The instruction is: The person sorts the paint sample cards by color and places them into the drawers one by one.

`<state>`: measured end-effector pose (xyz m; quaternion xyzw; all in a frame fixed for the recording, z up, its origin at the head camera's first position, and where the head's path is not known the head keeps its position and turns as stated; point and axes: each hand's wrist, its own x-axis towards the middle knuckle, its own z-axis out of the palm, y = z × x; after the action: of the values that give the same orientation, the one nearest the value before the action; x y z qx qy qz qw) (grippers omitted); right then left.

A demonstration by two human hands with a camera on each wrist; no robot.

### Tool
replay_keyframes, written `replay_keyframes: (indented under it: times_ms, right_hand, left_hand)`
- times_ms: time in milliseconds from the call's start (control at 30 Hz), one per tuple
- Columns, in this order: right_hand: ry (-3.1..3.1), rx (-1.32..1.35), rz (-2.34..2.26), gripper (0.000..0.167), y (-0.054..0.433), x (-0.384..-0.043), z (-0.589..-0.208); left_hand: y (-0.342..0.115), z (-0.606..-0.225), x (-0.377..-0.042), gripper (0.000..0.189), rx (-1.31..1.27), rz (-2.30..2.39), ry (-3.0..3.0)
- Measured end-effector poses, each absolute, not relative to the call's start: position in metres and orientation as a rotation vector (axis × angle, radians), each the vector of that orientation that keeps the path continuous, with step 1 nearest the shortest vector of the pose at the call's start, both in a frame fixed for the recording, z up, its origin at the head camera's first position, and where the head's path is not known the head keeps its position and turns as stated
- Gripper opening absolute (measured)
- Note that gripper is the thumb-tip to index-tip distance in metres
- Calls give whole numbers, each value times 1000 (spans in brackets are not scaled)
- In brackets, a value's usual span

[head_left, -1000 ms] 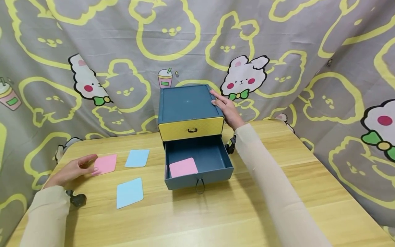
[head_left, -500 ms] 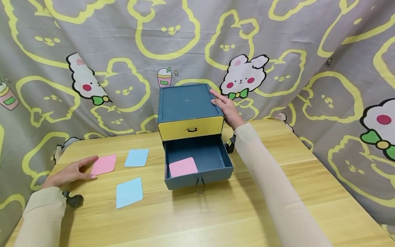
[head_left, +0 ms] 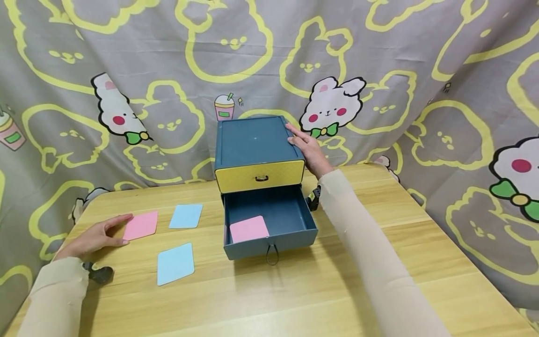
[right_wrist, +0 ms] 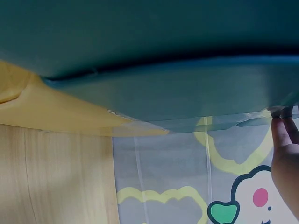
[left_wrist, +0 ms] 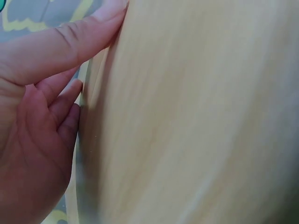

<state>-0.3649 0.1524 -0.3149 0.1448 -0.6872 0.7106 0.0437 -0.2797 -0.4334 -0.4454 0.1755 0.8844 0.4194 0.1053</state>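
Observation:
At the table's left, my left hand [head_left: 94, 237] lies beside a pink square card [head_left: 142, 225]. Its forefinger and thumb are spread, reaching the card's left corners. In the left wrist view the hand's [left_wrist: 42, 98] thumb and fingers stand apart; the card cannot be made out there. My right hand [head_left: 310, 150] rests on the right top edge of a dark blue drawer box [head_left: 252, 140]. The right wrist view shows part of that hand [right_wrist: 287, 161] at the box's side. The lower drawer [head_left: 290, 241] is pulled out, with another pink card [head_left: 248, 229] inside.
Two light blue cards, one farther back [head_left: 185, 216] and one nearer [head_left: 175, 264], lie between the left hand and the drawer. The upper yellow drawer [head_left: 240, 179] is closed. A patterned curtain [head_left: 177, 56] hangs behind the wooden table [head_left: 252, 304].
The left thumb has slid off the pink card's face to its near left corner, and the left hand has shifted slightly left. The right hand stays on the box.

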Motion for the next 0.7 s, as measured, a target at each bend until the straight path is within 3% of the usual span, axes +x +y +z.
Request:
replay_keyframes:
  times_ms: [700]
  right_hand:
    - [-2126,464,2141,47,153,-360,-311]
  left_hand:
    - [-428,-437,-284,81,316,1169,2594]
